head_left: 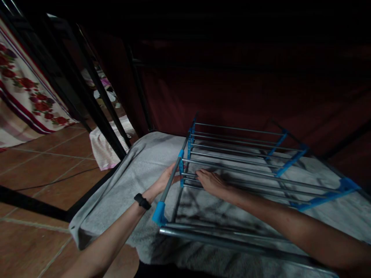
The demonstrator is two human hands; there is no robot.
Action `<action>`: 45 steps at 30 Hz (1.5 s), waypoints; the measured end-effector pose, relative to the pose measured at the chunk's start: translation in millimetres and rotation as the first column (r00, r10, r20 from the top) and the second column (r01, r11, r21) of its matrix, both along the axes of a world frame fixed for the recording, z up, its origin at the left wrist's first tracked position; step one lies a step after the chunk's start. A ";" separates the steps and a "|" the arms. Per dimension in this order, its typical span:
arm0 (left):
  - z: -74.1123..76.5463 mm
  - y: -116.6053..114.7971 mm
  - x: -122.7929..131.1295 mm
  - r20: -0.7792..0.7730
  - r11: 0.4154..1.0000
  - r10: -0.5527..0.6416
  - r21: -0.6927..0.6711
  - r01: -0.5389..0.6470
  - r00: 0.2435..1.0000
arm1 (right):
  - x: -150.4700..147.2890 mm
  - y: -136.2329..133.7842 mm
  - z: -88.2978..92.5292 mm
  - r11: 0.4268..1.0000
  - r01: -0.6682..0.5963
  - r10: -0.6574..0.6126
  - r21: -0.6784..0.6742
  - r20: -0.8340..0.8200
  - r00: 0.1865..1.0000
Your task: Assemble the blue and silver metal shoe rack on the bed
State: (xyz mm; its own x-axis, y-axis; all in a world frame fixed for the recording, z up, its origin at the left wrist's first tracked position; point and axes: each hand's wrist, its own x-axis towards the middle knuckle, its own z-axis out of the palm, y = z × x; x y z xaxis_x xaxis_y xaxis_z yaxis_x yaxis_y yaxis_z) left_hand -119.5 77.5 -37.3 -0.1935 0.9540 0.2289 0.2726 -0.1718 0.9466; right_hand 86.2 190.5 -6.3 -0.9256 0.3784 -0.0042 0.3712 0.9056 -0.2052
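Observation:
A rack of grey metal tubes [232, 166] joined by blue plastic brackets lies on a grey blanket [139, 162]. My left hand [165, 180], with a black band on the wrist, reaches behind the rack's left side pole. Its fingers grip the near blue bracket [181, 170], though the pole partly hides them. From the inner side, my right hand [211, 181] has its bent fingers around the end of a thin metal tube close to that bracket. A blue corner joint [159, 213] caps the side pole, near a thicker tube [220, 239] along the front.
Black metal frame posts [95, 112] rise at the left beside the blanketed surface. A dark red panel [232, 92] stands behind the rack. On the tiled floor [34, 170] are a cable and a pale striped cloth [106, 144]. A floral cloth [31, 88] hangs farther left.

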 end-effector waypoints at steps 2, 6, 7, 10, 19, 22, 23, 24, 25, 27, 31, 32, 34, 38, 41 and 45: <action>-8.8 5.1 -3.2 0.023 0.999 -0.032 0.009 0.032 0.999 | -4.4 2.9 -2.1 0.999 0.002 -0.002 0.042 0.012 1.000; -17.3 11.3 -5.1 0.025 1.000 -0.009 -0.007 0.009 1.000 | -6.2 6.0 -4.4 0.997 -0.011 0.006 0.080 0.055 0.998; -17.9 11.8 -4.9 0.018 1.000 0.007 -0.010 -0.007 1.000 | -6.7 6.2 -4.1 0.997 -0.005 0.000 0.079 0.068 0.998; -18.7 12.0 -3.6 0.009 0.999 0.031 0.003 -0.032 0.999 | -9.2 6.6 -1.3 0.998 0.009 -0.014 0.058 0.098 0.995; -32.3 24.7 -2.6 0.042 0.999 0.043 -0.003 -0.043 0.998 | -15.9 18.1 3.3 0.999 -0.010 0.016 -0.054 0.106 0.994; -38.7 28.1 -1.1 0.059 0.997 0.078 -0.006 -0.078 0.995 | -16.7 21.7 0.3 0.995 -0.023 0.030 -0.093 0.078 0.997; -40.1 28.4 -0.5 0.065 0.996 0.093 -0.003 -0.093 0.994 | -16.7 22.5 -0.5 0.994 -0.029 0.036 -0.106 0.069 0.997; -41.1 28.4 0.2 0.070 0.995 0.102 -0.001 -0.102 0.992 | -16.5 23.0 -1.2 0.993 -0.032 0.039 -0.116 0.061 0.997; -41.5 28.2 1.1 0.075 0.994 0.106 -0.002 -0.106 0.992 | -16.3 23.4 -1.6 0.992 -0.032 0.039 -0.122 0.056 0.998; -40.8 27.5 2.9 0.071 0.995 0.100 -0.016 -0.100 0.992 | -16.0 23.9 -1.8 0.991 -0.028 0.035 -0.127 0.052 0.998; -36.5 26.4 7.1 0.035 0.995 0.100 -0.020 -0.099 0.994 | -16.6 24.5 0.2 0.992 -0.029 0.034 -0.123 0.038 0.999; -35.5 26.1 7.9 0.029 0.995 0.100 -0.012 -0.100 0.995 | -17.0 24.6 0.9 0.992 -0.031 0.036 -0.125 0.037 0.999; -34.5 25.3 8.9 0.017 0.996 0.092 0.000 -0.092 0.996 | -17.8 24.5 1.9 0.991 -0.036 0.042 -0.132 0.047 0.998; -35.6 23.7 9.0 -0.029 0.995 0.095 -0.003 -0.095 0.995 | -18.3 22.6 1.6 0.995 -0.021 0.029 -0.101 0.080 0.996; -36.3 23.0 8.8 -0.049 0.994 0.113 0.000 -0.113 0.992 | -18.9 22.1 1.0 0.995 -0.011 0.018 -0.097 0.073 0.997; -33.6 23.1 8.9 -0.063 0.996 0.081 -0.015 -0.082 0.995 | -20.7 25.4 0.4 0.984 0.002 0.009 -0.181 0.059 0.998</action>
